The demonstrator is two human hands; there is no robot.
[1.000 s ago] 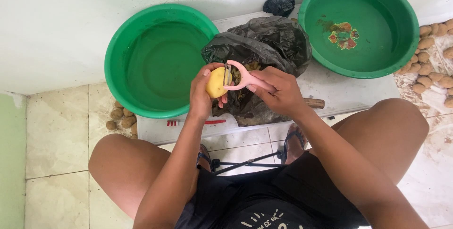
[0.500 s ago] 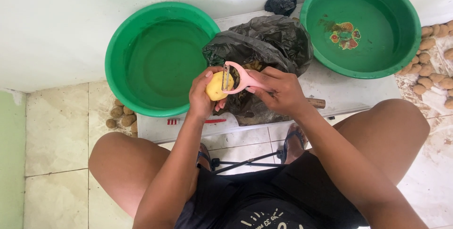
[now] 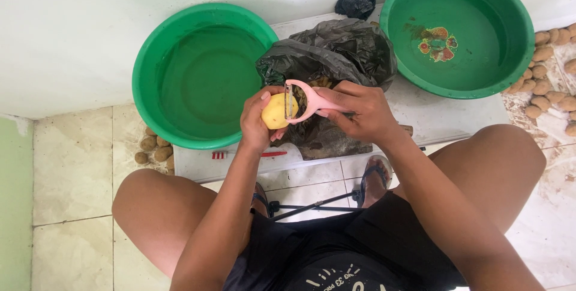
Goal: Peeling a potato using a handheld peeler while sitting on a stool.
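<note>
Pale tiled floor, white wall, and a low white board (image 3: 444,120) in front of me carrying two green basins — one on my left (image 3: 201,75), one on my right (image 3: 457,30) — with a black plastic bag (image 3: 336,51) of peelings between them. Unpeeled potatoes (image 3: 549,87) lie heaped on the floor at far right, a few more (image 3: 153,147) under the left basin. My left hand (image 3: 257,120) is curled shut round a yellow potato (image 3: 275,111), held just over the bag. My right hand (image 3: 360,111) is closed on the handle of a pink peeler (image 3: 300,100), its blade laid flat against the potato's skin. I judge this mid-peel — the potato looks largely bare. Next stroke wants steady blade pressure and a small turn of the potato to reach any skin left.
</note>
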